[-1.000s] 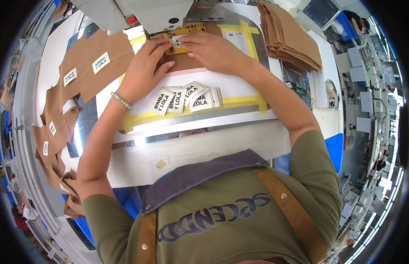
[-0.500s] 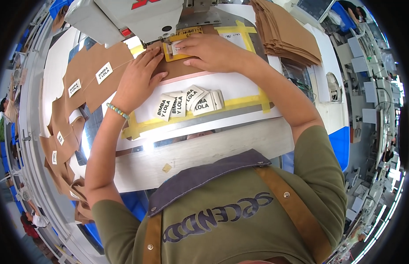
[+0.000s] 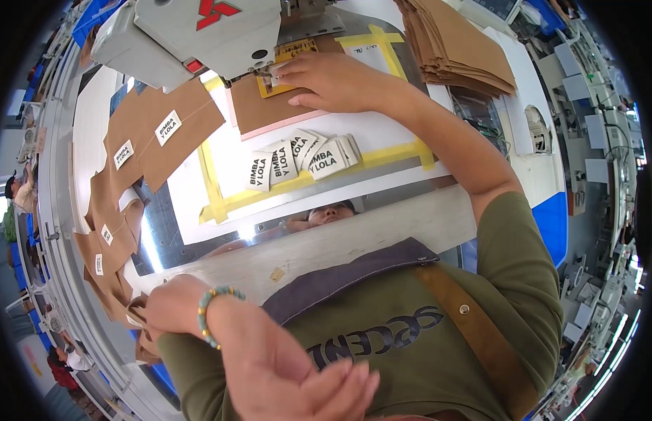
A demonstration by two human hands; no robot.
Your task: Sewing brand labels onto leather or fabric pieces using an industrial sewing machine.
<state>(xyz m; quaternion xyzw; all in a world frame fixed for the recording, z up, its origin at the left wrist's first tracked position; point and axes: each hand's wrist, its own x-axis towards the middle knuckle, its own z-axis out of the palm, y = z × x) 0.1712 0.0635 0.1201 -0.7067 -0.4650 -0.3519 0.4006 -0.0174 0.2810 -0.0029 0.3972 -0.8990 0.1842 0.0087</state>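
Note:
My right hand (image 3: 336, 81) lies over a yellow rectangular template (image 3: 271, 91), its fingers bent onto it. A bit of a white label shows inside the frame by the fingertips. Beneath lies a brown fabric panel (image 3: 259, 116) with a pink lower edge, near the head of a white sewing machine (image 3: 207, 35). My left hand (image 3: 291, 382) is drawn back in front of my chest, off the table. Its fingers are loosely bent with the tips a little apart, and nothing shows in them. A beaded bracelet circles that wrist.
White labels (image 3: 327, 158) lie fanned out on a white sheet edged with yellow tape (image 3: 256, 202). Brown panels bearing labels (image 3: 147, 140) hang over the table's left side. A stack of brown panels (image 3: 456, 52) sits at the back right, above a blue bin (image 3: 550, 228).
My left hand has left the brown panel beside the template and come back toward my chest. The right hand stays on the template. The view has shifted slightly.

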